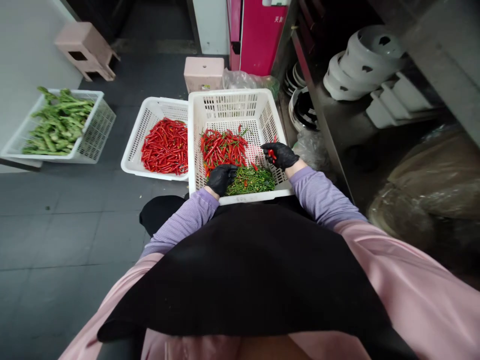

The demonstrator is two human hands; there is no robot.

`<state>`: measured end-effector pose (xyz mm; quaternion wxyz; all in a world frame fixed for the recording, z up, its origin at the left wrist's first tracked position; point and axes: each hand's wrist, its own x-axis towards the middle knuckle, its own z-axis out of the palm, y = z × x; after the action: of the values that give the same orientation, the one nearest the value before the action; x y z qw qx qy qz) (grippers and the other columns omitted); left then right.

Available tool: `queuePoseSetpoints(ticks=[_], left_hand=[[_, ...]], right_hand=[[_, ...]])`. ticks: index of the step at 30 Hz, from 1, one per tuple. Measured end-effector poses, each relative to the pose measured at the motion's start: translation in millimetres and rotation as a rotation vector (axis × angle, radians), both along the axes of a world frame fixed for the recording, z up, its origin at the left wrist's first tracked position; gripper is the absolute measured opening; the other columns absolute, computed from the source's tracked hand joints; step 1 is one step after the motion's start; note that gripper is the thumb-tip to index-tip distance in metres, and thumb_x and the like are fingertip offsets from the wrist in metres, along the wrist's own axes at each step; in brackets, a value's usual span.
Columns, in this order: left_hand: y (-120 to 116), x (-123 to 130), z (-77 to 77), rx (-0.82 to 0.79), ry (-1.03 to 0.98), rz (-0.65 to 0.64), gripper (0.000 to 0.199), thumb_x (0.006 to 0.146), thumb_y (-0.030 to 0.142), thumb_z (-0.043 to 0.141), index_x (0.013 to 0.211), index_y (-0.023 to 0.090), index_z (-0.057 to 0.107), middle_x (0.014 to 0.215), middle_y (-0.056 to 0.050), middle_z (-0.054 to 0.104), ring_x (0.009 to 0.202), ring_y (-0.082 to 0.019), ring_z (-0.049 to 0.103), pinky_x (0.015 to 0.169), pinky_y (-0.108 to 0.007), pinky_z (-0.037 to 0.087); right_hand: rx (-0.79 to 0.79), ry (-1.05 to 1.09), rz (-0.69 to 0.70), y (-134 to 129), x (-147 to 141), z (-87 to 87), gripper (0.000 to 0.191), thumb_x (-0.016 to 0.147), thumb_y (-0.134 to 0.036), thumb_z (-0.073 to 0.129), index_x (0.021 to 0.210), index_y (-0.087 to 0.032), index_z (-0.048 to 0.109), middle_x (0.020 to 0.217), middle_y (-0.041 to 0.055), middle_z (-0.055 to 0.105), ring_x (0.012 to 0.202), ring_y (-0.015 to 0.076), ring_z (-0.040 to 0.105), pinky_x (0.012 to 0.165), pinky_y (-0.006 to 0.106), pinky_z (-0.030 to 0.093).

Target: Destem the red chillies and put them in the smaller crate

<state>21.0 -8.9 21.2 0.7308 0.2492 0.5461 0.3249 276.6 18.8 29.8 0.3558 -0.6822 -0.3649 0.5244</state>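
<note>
My right hand (282, 155), in a black glove, is closed around a few red chili peppers (272, 154) over the right side of a white slotted basket (240, 200). My left hand (221, 179), also gloved in black, has its fingers curled together above the basket's near left part. Whatever it may hold is hidden. Red chilies with green stems (224, 146) lie heaped at the left inside the basket. A pile of loose green stems (255, 181) spreads along its near side, with a few red bits among them.
Left of the basket, a second white basket (131, 160) holds many red chilies (165, 147). Farther left stands a basket (95, 127) of green stalks (62, 125). Pink stools (204, 72) are behind. A metal shelf (326, 120) with white pots (363, 62) runs along the right.
</note>
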Motion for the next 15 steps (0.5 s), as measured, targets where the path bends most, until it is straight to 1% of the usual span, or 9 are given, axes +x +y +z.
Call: queuePoseSetpoints(ticks=[2,3,4,5,7,9,10,12,15], left_hand=[[-0.4,1.0,-1.7,0.044,0.009,0.011,0.010,0.083,0.018,0.074,0.075,0.017,0.067,0.063,0.003,0.059,0.053,-0.008,0.050,0.050,-0.020,0.036],[-1.1,1.0,-2.4,0.067,0.015,0.006,0.012,0.082,0.019,0.076,0.075,0.017,0.067,0.064,0.003,0.059,0.053,-0.008,0.050,0.050,-0.020,0.036],[-2.1,0.7,-2.9,0.088,0.019,-0.004,0.014,0.082,0.021,0.078,0.076,0.017,0.066,0.066,0.003,0.060,0.054,-0.008,0.050,0.051,-0.020,0.036],[-3.4,0.0,-3.1,0.106,0.024,-0.015,0.015,0.083,0.021,0.080,0.076,0.017,0.066,0.068,0.003,0.061,0.054,-0.008,0.051,0.051,-0.020,0.036],[-6.3,-1.7,-3.0,0.131,0.027,-0.047,0.018,0.086,0.022,0.081,0.077,0.017,0.066,0.071,0.002,0.063,0.056,-0.008,0.053,0.052,-0.021,0.037],[-9.0,-3.1,-2.8,0.158,0.031,-0.104,0.022,0.088,0.023,0.086,0.079,0.018,0.066,0.071,0.002,0.064,0.058,-0.009,0.055,0.053,-0.022,0.038],[-10.0,-3.4,-3.0,0.172,0.042,-0.139,0.025,0.088,0.024,0.089,0.079,0.018,0.066,0.070,0.002,0.063,0.059,-0.010,0.056,0.053,-0.022,0.038],[-11.7,-3.1,-4.6,0.190,0.082,-0.217,0.029,0.090,0.028,0.092,0.080,0.019,0.066,0.066,0.003,0.059,0.057,-0.011,0.055,0.053,-0.024,0.037],[-13.9,-1.3,-9.2,0.232,0.130,-0.318,0.030,0.095,0.035,0.089,0.081,0.020,0.067,0.066,0.003,0.060,0.055,-0.012,0.054,0.053,-0.026,0.035]], right_hand=[[-0.060,-0.355,0.091,8.2,-11.7,-11.3,0.036,0.096,-0.019,0.075,0.065,-0.022,0.058,0.052,-0.0031,0.051,0.054,0.0137,0.052,0.057,0.026,0.042],[-0.094,-0.522,0.157,12.4,-18.7,-18.2,0.037,0.090,-0.016,0.083,0.063,-0.022,0.059,0.049,-0.0034,0.049,0.056,0.0145,0.055,0.060,0.027,0.044],[-0.125,-0.637,0.225,16.5,-25.3,-25.3,0.038,0.082,-0.014,0.091,0.060,-0.021,0.060,0.046,-0.0038,0.047,0.057,0.0151,0.058,0.060,0.027,0.044],[-0.157,-0.699,0.291,20.4,-30.8,-32.0,0.039,0.075,-0.011,0.096,0.059,-0.021,0.062,0.044,-0.0044,0.046,0.056,0.0151,0.059,0.059,0.026,0.044],[-0.198,-0.709,0.408,26.2,-36.9,-41.7,0.037,0.068,-0.011,0.100,0.058,-0.020,0.065,0.040,-0.0052,0.045,0.049,0.0138,0.057,0.054,0.025,0.043],[-0.207,-0.677,0.459,28.2,-36.1,-43.5,0.035,0.068,-0.014,0.099,0.058,-0.022,0.066,0.039,-0.0056,0.045,0.043,0.0122,0.052,0.048,0.024,0.040],[-0.196,-0.644,0.433,27.2,-33.6,-41.1,0.036,0.067,-0.013,0.098,0.057,-0.022,0.064,0.038,-0.0056,0.045,0.042,0.0118,0.050,0.047,0.024,0.039],[-0.158,-0.571,0.321,20.5,-27.8,-31.2,0.037,0.068,-0.014,0.095,0.056,-0.023,0.061,0.040,-0.0048,0.048,0.044,0.0120,0.050,0.047,0.024,0.038],[-0.112,-0.338,0.222,-0.4,-27.2,-12.9,0.036,0.085,-0.026,0.086,0.059,-0.023,0.062,0.047,-0.0023,0.053,0.049,0.0139,0.049,0.051,0.027,0.042]])
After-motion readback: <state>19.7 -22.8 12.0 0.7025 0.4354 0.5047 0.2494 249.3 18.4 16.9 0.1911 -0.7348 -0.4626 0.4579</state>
